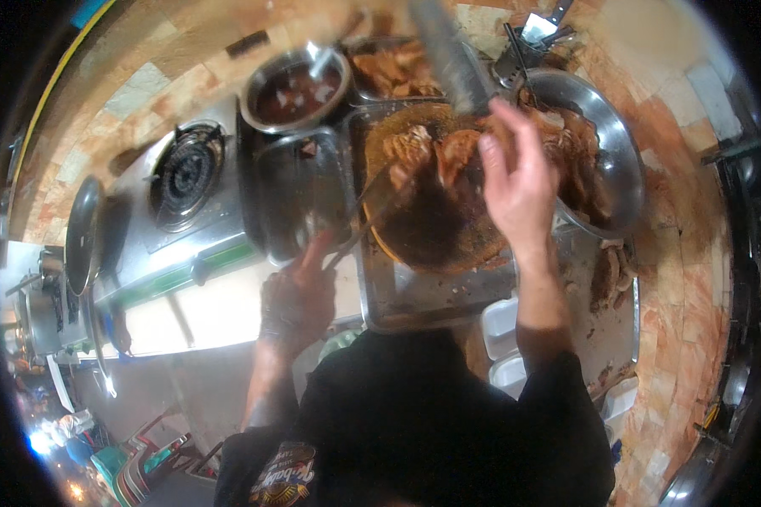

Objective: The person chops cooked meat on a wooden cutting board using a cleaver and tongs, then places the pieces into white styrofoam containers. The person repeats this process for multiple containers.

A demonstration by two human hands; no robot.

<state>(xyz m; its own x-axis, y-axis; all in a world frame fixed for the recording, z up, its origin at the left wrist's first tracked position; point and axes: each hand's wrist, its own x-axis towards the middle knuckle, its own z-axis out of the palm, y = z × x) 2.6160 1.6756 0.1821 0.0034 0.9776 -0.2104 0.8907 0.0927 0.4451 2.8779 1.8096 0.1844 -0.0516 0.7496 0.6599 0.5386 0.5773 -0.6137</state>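
Observation:
My left hand holds metal tongs whose arms reach over a round wooden chopping board. The tips are at a piece of cooked meat, though blur hides whether they grip it. A second meat piece lies beside it on the board. Raised above the board's right side, my right hand grips a cleaver. Its blade is motion-blurred and points away from me. The board rests in a metal tray, with a dark wet patch across its middle.
A steel bowl of meat stands right of the board. Behind are a tray of meat pieces and a pot of red-brown liquid. Left sit a metal pan and a gas burner. Foam boxes lie near my right forearm.

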